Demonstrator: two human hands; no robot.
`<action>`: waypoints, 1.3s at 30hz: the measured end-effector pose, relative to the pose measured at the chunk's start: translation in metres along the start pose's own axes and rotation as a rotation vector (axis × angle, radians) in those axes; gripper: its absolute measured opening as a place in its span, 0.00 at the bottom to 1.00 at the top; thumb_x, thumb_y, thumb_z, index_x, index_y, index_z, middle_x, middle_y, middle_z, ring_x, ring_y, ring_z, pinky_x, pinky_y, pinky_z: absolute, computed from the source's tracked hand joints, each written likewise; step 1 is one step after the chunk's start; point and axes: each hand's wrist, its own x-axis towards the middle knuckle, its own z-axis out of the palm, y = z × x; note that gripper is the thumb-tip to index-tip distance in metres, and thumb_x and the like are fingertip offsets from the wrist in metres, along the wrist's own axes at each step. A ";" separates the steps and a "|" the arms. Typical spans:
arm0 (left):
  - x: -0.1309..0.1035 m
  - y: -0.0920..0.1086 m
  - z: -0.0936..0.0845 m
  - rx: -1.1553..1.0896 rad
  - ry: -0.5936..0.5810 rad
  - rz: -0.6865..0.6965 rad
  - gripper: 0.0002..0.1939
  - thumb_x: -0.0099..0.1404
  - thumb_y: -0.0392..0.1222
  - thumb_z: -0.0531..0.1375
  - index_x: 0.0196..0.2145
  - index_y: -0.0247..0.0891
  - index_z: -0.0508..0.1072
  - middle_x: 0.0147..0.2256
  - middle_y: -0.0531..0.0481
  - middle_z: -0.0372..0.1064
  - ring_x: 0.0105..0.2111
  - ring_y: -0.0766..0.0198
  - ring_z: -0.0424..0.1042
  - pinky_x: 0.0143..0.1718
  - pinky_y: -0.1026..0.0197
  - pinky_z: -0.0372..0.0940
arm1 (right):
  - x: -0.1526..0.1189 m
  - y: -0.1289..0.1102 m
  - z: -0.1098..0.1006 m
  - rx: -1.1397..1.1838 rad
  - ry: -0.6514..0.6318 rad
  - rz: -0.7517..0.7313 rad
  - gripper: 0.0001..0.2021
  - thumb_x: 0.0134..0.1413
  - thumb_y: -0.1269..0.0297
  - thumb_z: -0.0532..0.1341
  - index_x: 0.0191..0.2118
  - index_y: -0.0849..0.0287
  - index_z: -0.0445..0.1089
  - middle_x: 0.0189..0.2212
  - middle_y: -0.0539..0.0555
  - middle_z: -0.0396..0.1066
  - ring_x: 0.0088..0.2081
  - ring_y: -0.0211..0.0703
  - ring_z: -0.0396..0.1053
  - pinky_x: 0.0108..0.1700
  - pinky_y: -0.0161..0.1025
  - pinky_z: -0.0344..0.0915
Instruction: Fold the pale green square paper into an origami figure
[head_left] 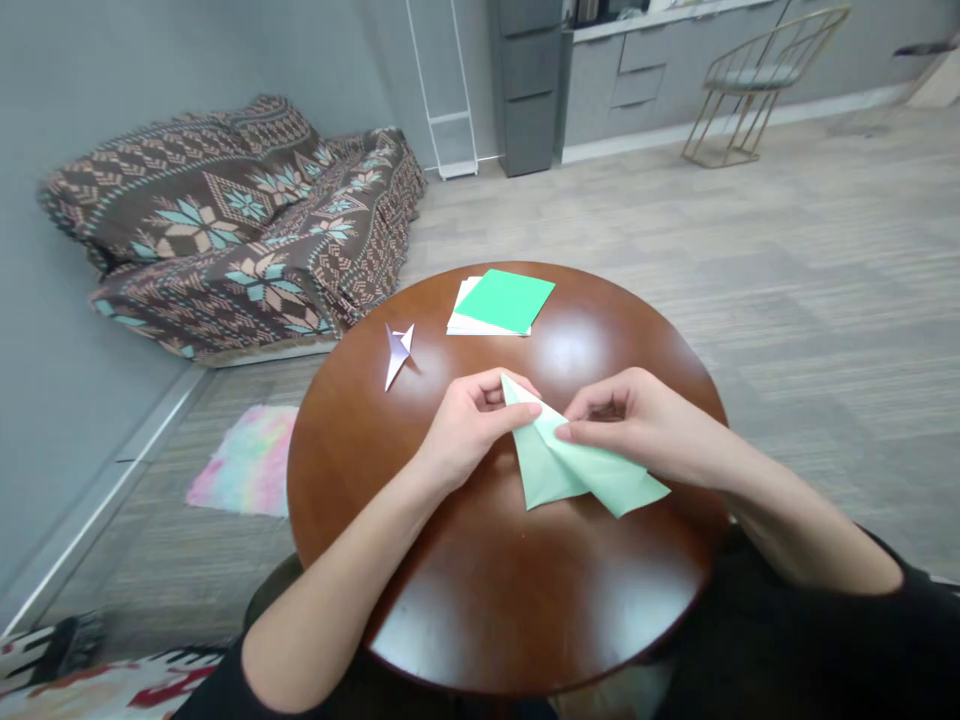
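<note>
Two grips at work — left grip (472,420) and right grip (641,422) both pinching pale green paper (551,468) by its upper edge, over the table (517,610) — best to align layers, then crease firmly.

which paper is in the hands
The pale green folded sheet, held by the left hand and right hand; the purple-and-white folded piece and green-topped stack sit apart on the table.

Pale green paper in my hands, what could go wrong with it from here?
The pale green paper might crease off line, since its lower flaps spread loosely while the left hand and right hand pinch only near its upper edge. It could also wrinkle or tear if the hands pull apart.
</note>
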 end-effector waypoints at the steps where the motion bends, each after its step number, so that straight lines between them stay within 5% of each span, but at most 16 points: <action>1: 0.000 0.001 -0.001 -0.001 -0.007 -0.008 0.10 0.54 0.42 0.72 0.33 0.37 0.79 0.30 0.52 0.74 0.29 0.67 0.70 0.34 0.64 0.63 | -0.001 0.000 -0.001 -0.005 -0.008 0.002 0.11 0.53 0.58 0.65 0.28 0.61 0.78 0.23 0.50 0.71 0.26 0.39 0.63 0.28 0.36 0.57; 23: 0.001 0.005 -0.006 0.162 -0.155 0.001 0.09 0.56 0.41 0.71 0.33 0.35 0.81 0.29 0.49 0.75 0.28 0.67 0.70 0.32 0.65 0.63 | -0.003 -0.001 0.001 0.070 -0.085 -0.003 0.09 0.53 0.61 0.64 0.28 0.62 0.76 0.22 0.48 0.67 0.26 0.35 0.58 0.27 0.34 0.54; 33: 0.002 -0.002 0.000 -0.005 0.002 -0.064 0.10 0.54 0.42 0.72 0.28 0.34 0.77 0.27 0.50 0.75 0.28 0.66 0.71 0.35 0.63 0.64 | 0.007 0.007 0.007 0.136 0.013 -0.022 0.10 0.52 0.61 0.64 0.30 0.63 0.77 0.25 0.51 0.72 0.27 0.38 0.63 0.30 0.36 0.57; 39: 0.001 -0.006 0.001 0.006 0.019 -0.123 0.12 0.54 0.42 0.72 0.25 0.34 0.74 0.25 0.51 0.72 0.27 0.67 0.69 0.32 0.63 0.62 | 0.015 0.013 0.017 0.285 0.014 -0.011 0.08 0.49 0.62 0.65 0.27 0.63 0.73 0.21 0.47 0.65 0.25 0.34 0.57 0.28 0.35 0.51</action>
